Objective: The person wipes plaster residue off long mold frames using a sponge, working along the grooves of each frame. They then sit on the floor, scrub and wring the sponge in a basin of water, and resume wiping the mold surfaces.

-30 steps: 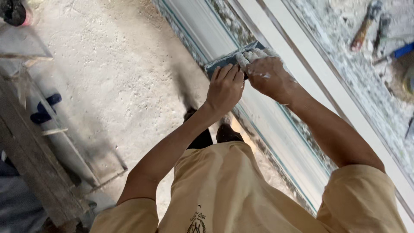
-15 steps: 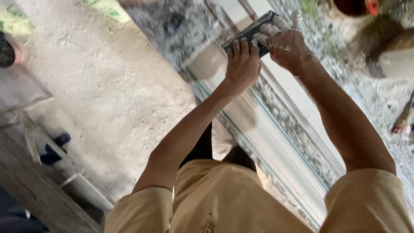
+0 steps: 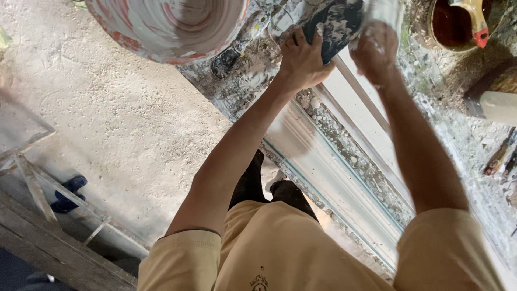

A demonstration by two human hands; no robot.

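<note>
Two hands at work over one long white moulding (image 3: 344, 178), listed largest to smallest.

Floor (image 3: 107, 118): bare grey concrete, left of the person.

Worktop (image 3: 458, 134): crusted with dried white plaster, running diagonally under the moulding.

Moulding: a long profiled strip on the worktop; the near length looks smooth and formed, so that part seems done, while the far end under the hands is in hand.

Bucket (image 3: 167, 24): round, white with red smears, at top left, just beside the left hand.

Pot (image 3: 452, 24): dark inside, with a red-tipped tool in it, top right.

Trowel (image 3: 334, 24): dark flat blade flecked with plaster, at the moulding's far end.

Left hand (image 3: 301, 62): fingers curled shut over the trowel's edge.

Right hand (image 3: 374, 51): closed in a loose fist by the blade's other end; whether it has hold of the blade cannot be told.

Change from the earlier frames: both hands and trowel have travelled further up the moulding, and bucket and pot have come into view.
</note>
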